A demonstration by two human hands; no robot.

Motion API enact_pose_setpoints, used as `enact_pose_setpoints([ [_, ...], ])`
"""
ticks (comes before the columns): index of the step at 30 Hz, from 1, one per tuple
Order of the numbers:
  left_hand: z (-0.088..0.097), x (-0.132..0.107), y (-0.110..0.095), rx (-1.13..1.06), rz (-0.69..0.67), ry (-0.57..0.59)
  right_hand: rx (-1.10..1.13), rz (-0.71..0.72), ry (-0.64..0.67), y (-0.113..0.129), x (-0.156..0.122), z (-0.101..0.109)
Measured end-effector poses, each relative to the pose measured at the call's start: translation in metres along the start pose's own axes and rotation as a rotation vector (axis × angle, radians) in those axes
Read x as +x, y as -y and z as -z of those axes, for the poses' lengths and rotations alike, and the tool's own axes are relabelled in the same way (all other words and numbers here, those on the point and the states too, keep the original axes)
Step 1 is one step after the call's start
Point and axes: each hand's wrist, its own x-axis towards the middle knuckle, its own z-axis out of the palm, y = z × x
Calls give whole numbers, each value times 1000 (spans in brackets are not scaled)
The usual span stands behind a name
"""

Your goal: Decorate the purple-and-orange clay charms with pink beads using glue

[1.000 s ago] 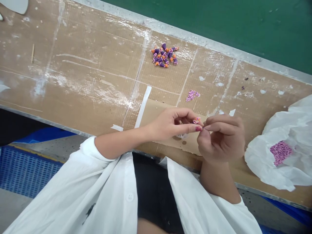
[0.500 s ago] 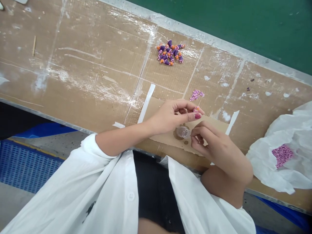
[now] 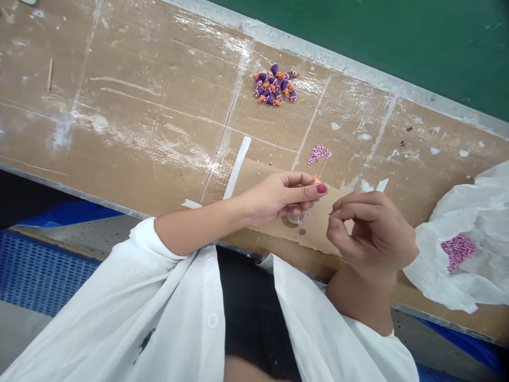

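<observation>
My left hand is closed in a pinch on a tiny orange and pink piece held just above the cardboard sheet. My right hand is pinched too, thumb against forefinger, on something thin and dark that I cannot make out. A small clear cap lies on the cardboard between and below the two hands.
A cluster of several purple and orange pieces lies farther back on the taped brown table. A little heap of pink beads sits beyond my left hand. At right, white paper holds more pink beads. A wooden stick lies far left.
My right hand dipped to the clear cap, then rose again to the level of my left fingertips. My left hand kept its pinch and barely moved.
</observation>
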Motion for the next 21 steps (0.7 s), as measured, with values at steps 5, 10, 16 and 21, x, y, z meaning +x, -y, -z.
enact_pose_setpoints([
  [5,-4,-1,5,-111,72,87,-62,52,-207,-4,-5,-15],
  [10,-3,0,6,-95,80,81,-160,81,-211,-3,-8,-16],
  [16,-4,1,9,-102,61,92,-195,90,-177,-1,-7,-17],
  [21,-3,1,9,-97,75,82,-227,109,-195,0,-5,-18],
])
